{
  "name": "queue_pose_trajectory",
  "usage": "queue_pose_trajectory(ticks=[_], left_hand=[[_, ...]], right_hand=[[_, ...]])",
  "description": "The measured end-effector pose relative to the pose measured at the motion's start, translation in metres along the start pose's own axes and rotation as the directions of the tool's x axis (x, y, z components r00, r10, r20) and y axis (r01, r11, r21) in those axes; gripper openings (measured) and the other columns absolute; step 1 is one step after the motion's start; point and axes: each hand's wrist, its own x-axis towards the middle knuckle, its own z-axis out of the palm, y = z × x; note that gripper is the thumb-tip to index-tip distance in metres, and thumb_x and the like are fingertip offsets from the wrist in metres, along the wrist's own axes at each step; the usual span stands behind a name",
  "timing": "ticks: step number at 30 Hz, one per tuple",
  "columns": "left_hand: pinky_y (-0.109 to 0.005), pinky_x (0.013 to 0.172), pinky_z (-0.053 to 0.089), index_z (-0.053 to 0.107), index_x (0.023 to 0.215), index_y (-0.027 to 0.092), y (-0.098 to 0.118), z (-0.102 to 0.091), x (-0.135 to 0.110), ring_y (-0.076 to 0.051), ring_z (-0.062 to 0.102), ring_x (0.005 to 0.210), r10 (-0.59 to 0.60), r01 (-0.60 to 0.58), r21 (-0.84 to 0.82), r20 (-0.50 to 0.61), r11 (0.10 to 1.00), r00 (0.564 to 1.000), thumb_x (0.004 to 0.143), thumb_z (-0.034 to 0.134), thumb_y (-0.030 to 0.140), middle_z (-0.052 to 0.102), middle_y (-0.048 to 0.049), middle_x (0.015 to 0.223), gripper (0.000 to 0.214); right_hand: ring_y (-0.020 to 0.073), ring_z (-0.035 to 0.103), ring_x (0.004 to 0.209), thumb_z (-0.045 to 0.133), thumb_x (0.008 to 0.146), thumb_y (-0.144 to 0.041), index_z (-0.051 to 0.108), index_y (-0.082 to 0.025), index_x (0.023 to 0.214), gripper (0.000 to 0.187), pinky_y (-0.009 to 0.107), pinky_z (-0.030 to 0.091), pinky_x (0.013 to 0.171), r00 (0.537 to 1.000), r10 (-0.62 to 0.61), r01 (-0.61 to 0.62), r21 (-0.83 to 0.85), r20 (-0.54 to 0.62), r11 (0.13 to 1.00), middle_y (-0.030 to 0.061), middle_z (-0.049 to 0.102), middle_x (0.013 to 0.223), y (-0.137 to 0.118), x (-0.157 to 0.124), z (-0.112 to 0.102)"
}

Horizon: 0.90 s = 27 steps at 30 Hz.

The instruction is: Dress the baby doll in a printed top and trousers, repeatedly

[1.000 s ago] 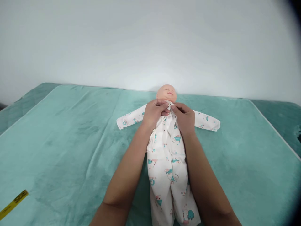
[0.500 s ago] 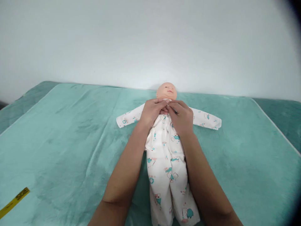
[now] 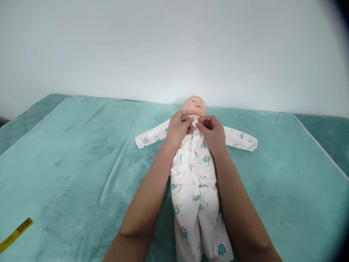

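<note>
A baby doll lies on its back, dressed in a white printed romper with teal and pink figures. Its sleeves spread out to both sides. At the doll's neck, my left hand is closed, thumb and fingers pinching the romper's collar edge. My right hand pinches the collar from the other side, a small gap away from the left. The doll's own hands do not show beyond the sleeve ends. Exactly which fastening lies between my fingertips is too small to make out.
A teal plush blanket covers the surface under the doll. A pale wall rises right behind the doll's head. At the lower left lies a yellow strip with dark markings.
My hands have drawn slightly apart at the collar, so that white cloth shows between the fingertips. The doll and romper have shifted very slightly to the right in the view.
</note>
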Motion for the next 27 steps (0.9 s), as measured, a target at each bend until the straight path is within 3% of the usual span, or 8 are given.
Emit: queue_pose_trajectory(ticks=[5, 8, 11, 15, 18, 22, 24, 27], left_hand=[[-0.018, 0.048, 0.044, 0.062, 0.096, 0.019, 0.002, 0.002, 0.000, -0.007, 0.058, 0.054, 0.088, -0.062, 0.241, -0.097, 0.969, 0.991, 0.082, 0.058, 0.011, 0.065, 0.0015, 0.083, 0.017], [-0.019, 0.051, 0.044, 0.064, 0.091, 0.018, 0.006, -0.001, -0.001, -0.008, 0.057, 0.057, 0.109, -0.067, 0.315, -0.119, 0.947, 0.987, 0.077, 0.059, 0.008, 0.065, 0.0005, 0.087, 0.018], [-0.019, 0.053, 0.040, 0.065, 0.080, 0.018, 0.016, -0.010, -0.010, -0.009, 0.053, 0.059, 0.066, -0.053, 0.328, -0.029, 0.943, 0.997, 0.075, 0.064, 0.011, 0.064, 0.0007, 0.076, 0.008], [-0.022, 0.047, 0.031, 0.066, 0.067, 0.018, 0.031, -0.025, -0.033, -0.010, 0.044, 0.051, -0.022, -0.051, 0.431, 0.163, 0.901, 0.986, 0.075, 0.069, 0.023, 0.058, 0.0016, 0.059, 0.010], [-0.023, 0.048, 0.031, 0.069, 0.070, 0.019, 0.034, -0.033, -0.044, -0.010, 0.047, 0.053, -0.009, -0.113, 0.474, 0.248, 0.873, 0.969, 0.075, 0.070, 0.026, 0.060, 0.0014, 0.061, 0.009], [-0.021, 0.050, 0.034, 0.068, 0.074, 0.019, 0.029, -0.032, -0.044, -0.010, 0.049, 0.056, 0.031, -0.146, 0.413, 0.273, 0.899, 0.962, 0.078, 0.068, 0.027, 0.061, 0.0003, 0.067, 0.009], [-0.021, 0.049, 0.036, 0.068, 0.079, 0.019, 0.026, -0.026, -0.041, -0.010, 0.051, 0.056, 0.008, -0.091, 0.310, 0.261, 0.946, 0.965, 0.081, 0.068, 0.030, 0.062, -0.0006, 0.068, 0.011], [-0.021, 0.052, 0.042, 0.066, 0.081, 0.018, 0.023, -0.014, -0.036, -0.010, 0.054, 0.057, -0.043, 0.003, 0.151, 0.260, 0.989, 0.965, 0.081, 0.070, 0.032, 0.064, -0.0022, 0.070, 0.015]], right_hand=[[0.0171, 0.062, 0.088, 0.063, 0.083, -0.027, 0.069, -0.021, 0.085, 0.009, 0.033, 0.048, 0.084, 0.996, -0.086, 0.078, -0.180, -0.036, 0.980, 0.0029, 0.067, 0.095, -0.003, 0.002, 0.003], [0.0167, 0.058, 0.081, 0.058, 0.088, -0.033, 0.063, -0.021, 0.077, 0.017, 0.032, 0.046, 0.079, 0.987, -0.091, 0.053, -0.273, -0.129, 0.961, 0.0026, 0.064, 0.086, -0.005, 0.000, 0.000], [0.0154, 0.051, 0.069, 0.057, 0.090, -0.039, 0.055, -0.022, 0.074, 0.023, 0.031, 0.042, 0.070, 0.971, -0.136, 0.060, -0.354, -0.194, 0.933, -0.0005, 0.057, 0.074, -0.011, -0.014, -0.004], [0.0156, 0.050, 0.067, 0.064, 0.084, -0.041, 0.053, -0.023, 0.078, 0.022, 0.030, 0.039, 0.065, 0.985, -0.166, 0.124, -0.515, -0.037, 0.848, -0.0012, 0.056, 0.074, -0.018, -0.041, -0.005], [0.0160, 0.053, 0.069, 0.065, 0.082, -0.036, 0.057, -0.021, 0.082, 0.017, 0.031, 0.039, 0.067, 0.992, -0.128, 0.097, -0.569, -0.014, 0.817, 0.0002, 0.061, 0.079, -0.017, -0.049, -0.007], [0.0138, 0.050, 0.062, 0.062, 0.085, -0.036, 0.062, -0.021, 0.077, 0.017, 0.029, 0.039, 0.063, 0.999, -0.005, -0.012, -0.369, -0.045, 0.929, -0.0021, 0.060, 0.069, -0.015, -0.045, -0.014], [0.0131, 0.049, 0.061, 0.066, 0.083, -0.039, 0.065, -0.021, 0.079, 0.018, 0.028, 0.039, 0.060, 0.997, 0.071, -0.074, -0.180, -0.022, 0.981, -0.0023, 0.059, 0.069, -0.015, -0.042, -0.019], [0.0125, 0.048, 0.062, 0.072, 0.080, -0.041, 0.067, -0.021, 0.083, 0.021, 0.026, 0.039, 0.058, 0.985, 0.162, -0.166, 0.074, 0.063, 0.983, -0.0023, 0.059, 0.071, -0.012, -0.038, -0.024]])
